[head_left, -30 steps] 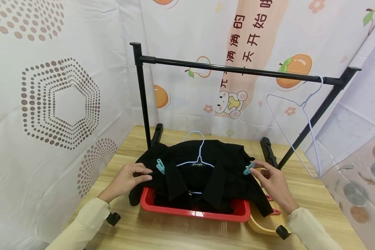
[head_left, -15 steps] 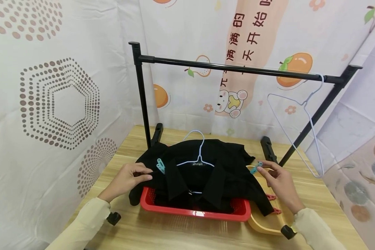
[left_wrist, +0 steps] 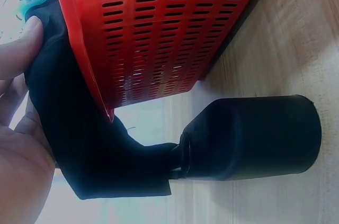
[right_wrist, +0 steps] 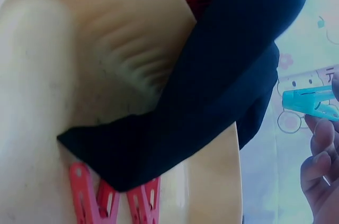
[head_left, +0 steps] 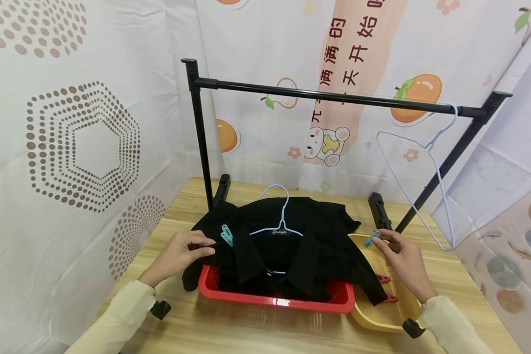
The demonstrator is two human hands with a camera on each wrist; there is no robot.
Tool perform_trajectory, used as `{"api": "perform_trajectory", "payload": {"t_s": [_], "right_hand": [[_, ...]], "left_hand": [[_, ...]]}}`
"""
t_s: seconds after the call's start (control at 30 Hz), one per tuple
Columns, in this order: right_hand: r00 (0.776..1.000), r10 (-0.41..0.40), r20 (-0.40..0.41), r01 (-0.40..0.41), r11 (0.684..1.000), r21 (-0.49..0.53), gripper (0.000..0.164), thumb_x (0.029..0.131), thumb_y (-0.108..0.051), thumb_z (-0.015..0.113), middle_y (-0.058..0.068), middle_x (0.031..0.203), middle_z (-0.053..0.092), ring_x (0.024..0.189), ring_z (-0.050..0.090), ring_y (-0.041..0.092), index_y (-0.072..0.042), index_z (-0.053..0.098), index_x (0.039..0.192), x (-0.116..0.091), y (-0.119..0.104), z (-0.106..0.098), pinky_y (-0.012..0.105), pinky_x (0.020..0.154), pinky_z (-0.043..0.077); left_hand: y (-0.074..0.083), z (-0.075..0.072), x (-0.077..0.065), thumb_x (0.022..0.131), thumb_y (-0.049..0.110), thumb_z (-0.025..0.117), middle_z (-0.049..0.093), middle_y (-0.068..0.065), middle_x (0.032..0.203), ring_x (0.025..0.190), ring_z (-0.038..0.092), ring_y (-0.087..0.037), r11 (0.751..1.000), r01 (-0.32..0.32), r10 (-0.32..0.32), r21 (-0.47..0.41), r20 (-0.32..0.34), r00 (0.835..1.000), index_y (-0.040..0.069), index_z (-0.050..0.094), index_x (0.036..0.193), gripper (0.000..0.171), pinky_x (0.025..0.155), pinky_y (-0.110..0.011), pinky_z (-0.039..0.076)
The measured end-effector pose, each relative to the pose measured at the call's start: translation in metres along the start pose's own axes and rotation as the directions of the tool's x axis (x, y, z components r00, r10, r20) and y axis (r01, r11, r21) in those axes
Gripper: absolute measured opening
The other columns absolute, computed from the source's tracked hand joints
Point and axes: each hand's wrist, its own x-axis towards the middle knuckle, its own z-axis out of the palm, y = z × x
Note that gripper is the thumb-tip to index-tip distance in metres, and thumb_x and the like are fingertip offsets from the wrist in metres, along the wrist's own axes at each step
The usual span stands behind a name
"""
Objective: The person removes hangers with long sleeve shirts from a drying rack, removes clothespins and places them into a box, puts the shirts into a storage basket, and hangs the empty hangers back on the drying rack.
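Observation:
A black collared shirt (head_left: 332, 246) lies spread over a red basket (head_left: 276, 301), with a light blue wire hanger (head_left: 282, 221) at its neck. My left hand (head_left: 183, 251) pinches the shirt at its left shoulder; the left wrist view shows the thumb (left_wrist: 24, 49) on the black cloth. Just beside those fingers, a teal clothespin (head_left: 227, 235) is clipped at the shoulder. My right hand (head_left: 400, 258) holds another teal clothespin (right_wrist: 307, 99) between thumb and fingers, apart from the shirt and above a yellow basin (head_left: 376, 322).
Red clothespins (head_left: 390, 298) lie in the basin, where one shirt sleeve (right_wrist: 175, 134) hangs in. A black clothes rack (head_left: 336, 97) stands behind, with a second wire hanger (head_left: 429, 147) on its right end. The wooden table (head_left: 248, 334) has patterned curtains (head_left: 97, 147) around it.
My right hand has moved right, away from the shirt's right shoulder, carrying the teal clothespin over the yellow basin. My left hand has kept its place on the shirt.

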Motion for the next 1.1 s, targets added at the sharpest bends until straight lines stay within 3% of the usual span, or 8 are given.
{"api": "perform_trajectory", "payload": {"t_s": [0.2,0.33,0.73,0.97,1.1], "right_hand": [[0.999,0.013,-0.030,-0.015,0.999,-0.046,0.034,0.102,-0.032,0.068,0.014,0.103,0.071,0.066,0.063,0.004,-0.006,0.070,0.124,0.000,0.012,-0.004,0.024,0.050,0.050],[0.998,0.037,-0.056,-0.040,0.998,-0.057,0.035,0.101,-0.035,0.069,0.014,0.106,0.071,0.072,0.066,0.002,-0.008,0.070,0.123,0.000,0.021,-0.007,0.025,0.050,0.051],[0.998,0.016,-0.060,-0.023,0.993,-0.117,0.037,0.103,-0.033,0.066,0.018,0.114,0.068,0.055,0.064,0.019,-0.002,0.070,0.123,-0.002,0.040,-0.018,0.026,0.043,0.046],[0.998,-0.038,-0.055,0.028,0.984,-0.176,0.035,0.102,-0.027,0.068,0.024,0.110,0.071,0.058,0.064,0.009,0.002,0.069,0.119,0.001,0.042,-0.024,0.025,0.043,0.047],[0.998,-0.070,-0.004,0.067,0.971,-0.229,0.036,0.100,-0.026,0.071,0.021,0.104,0.073,0.053,0.061,0.013,0.004,0.069,0.119,0.004,0.045,-0.028,0.024,0.045,0.047]], "left_hand": [[-0.002,0.000,-0.001,0.089,0.010,0.081,0.073,0.003,0.088,0.075,0.061,-0.011,1.000,0.001,-0.001,0.005,-0.001,1.000,0.015,0.082,0.106,0.018,0.065,-0.027,0.054],[-0.003,0.001,-0.001,0.089,0.010,0.081,0.073,0.004,0.088,0.076,0.062,-0.010,1.000,-0.011,0.011,0.010,-0.007,1.000,0.015,0.082,0.106,0.017,0.066,-0.027,0.054],[-0.004,0.001,0.000,0.088,0.015,0.082,0.070,0.012,0.085,0.073,0.060,-0.010,0.999,-0.025,0.025,0.026,-0.020,0.999,0.017,0.083,0.103,0.015,0.063,-0.027,0.053],[-0.005,0.002,-0.001,0.088,0.014,0.082,0.070,0.012,0.084,0.073,0.059,-0.010,0.999,-0.015,0.016,0.034,-0.022,1.000,0.016,0.083,0.103,0.014,0.064,-0.026,0.052],[-0.004,0.002,-0.001,0.088,0.015,0.082,0.070,0.012,0.084,0.073,0.060,-0.010,0.999,-0.016,0.016,0.031,-0.025,1.000,0.017,0.083,0.103,0.014,0.064,-0.026,0.052]]}}
